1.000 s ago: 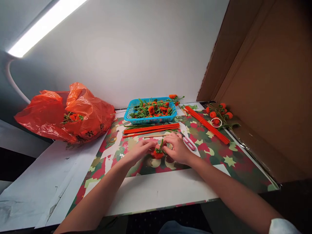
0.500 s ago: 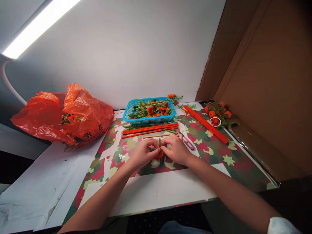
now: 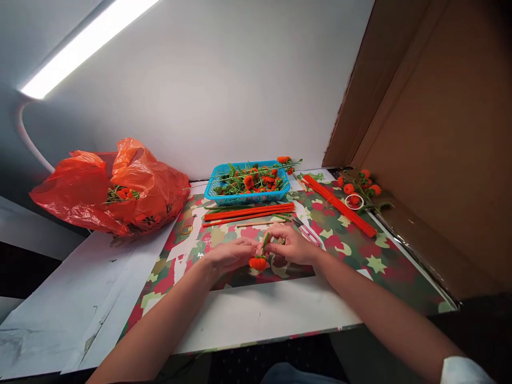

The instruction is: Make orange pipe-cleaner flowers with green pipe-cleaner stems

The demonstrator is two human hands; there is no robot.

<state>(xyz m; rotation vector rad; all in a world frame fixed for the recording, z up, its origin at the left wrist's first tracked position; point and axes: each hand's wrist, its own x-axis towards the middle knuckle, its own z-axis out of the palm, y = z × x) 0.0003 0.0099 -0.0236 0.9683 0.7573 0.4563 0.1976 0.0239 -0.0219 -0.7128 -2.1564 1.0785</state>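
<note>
Between my two hands is a small orange pipe-cleaner flower (image 3: 258,263), its fuzzy head hanging down and its short green stem pointing up. My left hand (image 3: 234,254) has its fingertips closed at the base of the stem, just above the head. My right hand (image 3: 288,245) pinches the green stem from the other side with thumb and fingers. Beyond the hands lies a thin wooden stick (image 3: 256,224). Pink-handled scissors (image 3: 308,233) rest beside my right hand. Orange pipe cleaners (image 3: 248,212) lie in a bundle farther back, with green ones partly under them.
A blue basket (image 3: 248,199) full of orange flowers and green stems stands at the back. On the left sits a red plastic bag (image 3: 156,186) with more flowers. Another orange pipe-cleaner bundle (image 3: 340,205), finished flowers (image 3: 349,189) and a white ring (image 3: 354,208) lie right, beside a cardboard wall (image 3: 432,160).
The flower has tilted so that its orange head shows clearly below my fingers and the stem leans right. My left hand has turned and flattened. The view has shifted slightly.
</note>
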